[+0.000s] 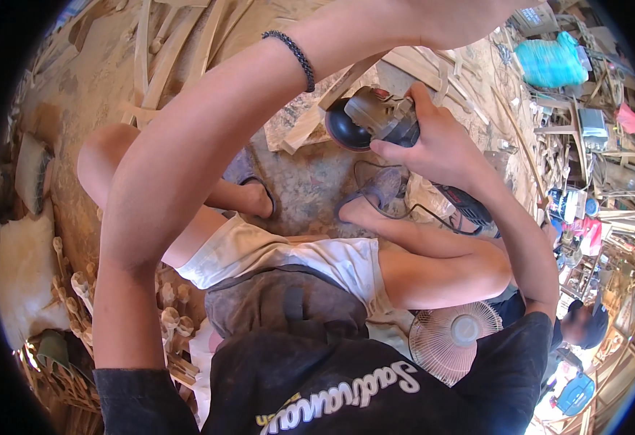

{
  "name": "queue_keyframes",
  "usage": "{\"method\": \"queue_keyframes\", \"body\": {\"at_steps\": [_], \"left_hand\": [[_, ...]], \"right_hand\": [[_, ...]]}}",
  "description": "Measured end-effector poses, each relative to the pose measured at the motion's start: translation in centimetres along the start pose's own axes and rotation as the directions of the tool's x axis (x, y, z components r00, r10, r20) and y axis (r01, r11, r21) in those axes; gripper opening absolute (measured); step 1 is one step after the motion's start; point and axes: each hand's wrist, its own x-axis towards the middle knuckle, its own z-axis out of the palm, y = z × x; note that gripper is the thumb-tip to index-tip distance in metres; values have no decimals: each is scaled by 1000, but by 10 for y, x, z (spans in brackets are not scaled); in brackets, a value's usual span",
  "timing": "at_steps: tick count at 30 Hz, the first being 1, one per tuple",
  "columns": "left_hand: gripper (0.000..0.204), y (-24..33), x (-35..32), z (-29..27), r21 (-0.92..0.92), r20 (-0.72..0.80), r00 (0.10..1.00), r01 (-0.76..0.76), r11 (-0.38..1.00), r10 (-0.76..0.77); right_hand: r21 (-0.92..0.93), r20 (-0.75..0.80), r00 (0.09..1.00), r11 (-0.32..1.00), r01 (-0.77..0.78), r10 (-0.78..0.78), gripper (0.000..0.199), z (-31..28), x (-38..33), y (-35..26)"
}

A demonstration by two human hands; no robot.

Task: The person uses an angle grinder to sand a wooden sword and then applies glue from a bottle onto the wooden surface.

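My right hand (444, 141) is wrapped round the body of an angle grinder (384, 116) with a dark round disc (346, 125) on its left side. A cord runs down from the tool. My left arm, with a dark braided bracelet at the wrist, reaches across the top of the view. My left hand (462, 22) is at the upper edge, its fingers cut off or hidden, so what it holds does not show. Beneath that wrist a wooden piece (350, 81) slants down close to the disc; whether they touch I cannot tell.
Long wooden strips (176, 54) lie on the dusty floor ahead. A fan (453, 337) stands by my right thigh, and a second black power tool (464, 208) lies by my right knee. Turned wooden parts (172, 319) are heaped at left. A person (584, 324) is at far right.
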Motion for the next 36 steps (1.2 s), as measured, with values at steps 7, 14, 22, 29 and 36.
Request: {"method": "queue_keyframes", "body": {"at_steps": [7, 14, 22, 29, 36], "left_hand": [[26, 9, -5, -10, 87, 53, 998, 11, 996, -16], [24, 13, -7, -8, -14, 37, 999, -33, 999, 33], [21, 0, -2, -9, -53, 64, 997, -27, 998, 30], [16, -12, 1, -13, -90, 41, 995, -91, 992, 95], [14, 9, -7, -12, -134, 85, 989, 134, 982, -123]], "right_hand": [[-37, 2, 999, 998, -43, 43, 82, -6, -1, -5], [8, 15, 1000, 1000, -4, 4, 86, 0, 3, 5], [49, 65, 998, 998, -28, 25, 85, -2, 1, -7], [-189, -157, 987, 982, 9, -40, 79, -2, 10, 8], [-212, -185, 983, 977, -25, -15, 75, -6, 10, 8]]}}
